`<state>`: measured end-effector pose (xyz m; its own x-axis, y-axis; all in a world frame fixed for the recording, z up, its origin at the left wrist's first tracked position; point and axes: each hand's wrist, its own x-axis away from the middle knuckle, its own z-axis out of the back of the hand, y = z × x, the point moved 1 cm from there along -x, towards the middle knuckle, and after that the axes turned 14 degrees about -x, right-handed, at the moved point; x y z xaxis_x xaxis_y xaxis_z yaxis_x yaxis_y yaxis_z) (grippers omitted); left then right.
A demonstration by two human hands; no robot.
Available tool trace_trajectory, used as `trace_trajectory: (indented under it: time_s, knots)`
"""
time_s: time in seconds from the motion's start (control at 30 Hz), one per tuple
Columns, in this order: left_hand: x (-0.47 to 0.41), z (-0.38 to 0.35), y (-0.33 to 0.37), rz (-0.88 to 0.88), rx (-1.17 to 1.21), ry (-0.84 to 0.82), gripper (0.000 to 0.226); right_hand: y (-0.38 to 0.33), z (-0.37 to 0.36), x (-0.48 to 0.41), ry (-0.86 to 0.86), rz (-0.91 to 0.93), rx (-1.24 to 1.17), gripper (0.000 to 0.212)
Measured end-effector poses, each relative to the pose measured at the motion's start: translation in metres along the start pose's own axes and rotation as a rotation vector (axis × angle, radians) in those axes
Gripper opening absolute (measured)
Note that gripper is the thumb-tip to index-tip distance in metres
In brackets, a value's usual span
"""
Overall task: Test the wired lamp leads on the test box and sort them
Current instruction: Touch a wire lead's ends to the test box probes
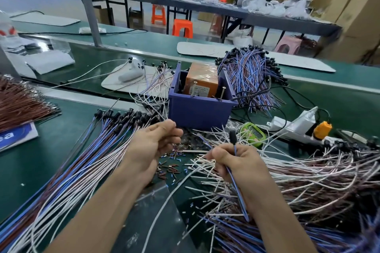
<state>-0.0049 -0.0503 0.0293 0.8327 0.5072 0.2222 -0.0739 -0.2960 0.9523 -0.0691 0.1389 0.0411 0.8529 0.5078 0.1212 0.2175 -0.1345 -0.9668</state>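
The right hand [236,162] pinches a lamp lead [233,135] upright, likely for the test box [200,107]; whether the left hand's [156,144] curled grip holds anything, I cannot tell.

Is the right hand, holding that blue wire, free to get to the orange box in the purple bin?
Probably yes. The right hand grips a lamp lead just short of the purple bin, whose top is open. Only loose wires lie between, so the orange box looks reachable from above.
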Motion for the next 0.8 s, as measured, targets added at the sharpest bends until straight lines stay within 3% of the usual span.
trace_trajectory:
  time_s: [0.1, 0.23, 0.37, 0.53, 0.7, 0.8]
  knots:
    - [0.004, 0.002, 0.004, -0.079, -0.088, -0.009, 0.022, -0.001, 0.000, -0.001, 0.029, 0.004, -0.053, 0.028]
    - [0.020, -0.019, 0.000, -0.149, -0.224, -0.151, 0.028, 0.002, -0.006, -0.003, 0.046, 0.038, -0.097, 0.027]
    - [0.030, -0.038, -0.011, -0.167, -0.210, -0.232, 0.018, 0.002, -0.012, 0.000, 0.030, 0.059, -0.159, 0.023]
    - [0.031, -0.038, -0.014, -0.167, -0.130, -0.307, 0.028, 0.004, -0.014, 0.001, 0.004, 0.051, -0.215, 0.030]
    - [0.026, -0.036, -0.017, -0.143, -0.143, -0.208, 0.021, 0.008, -0.016, -0.001, 0.070, 0.021, -0.183, 0.039]
    - [0.022, -0.033, -0.016, -0.096, -0.120, -0.193, 0.033, 0.009, -0.011, 0.001, 0.001, 0.018, -0.110, 0.036]
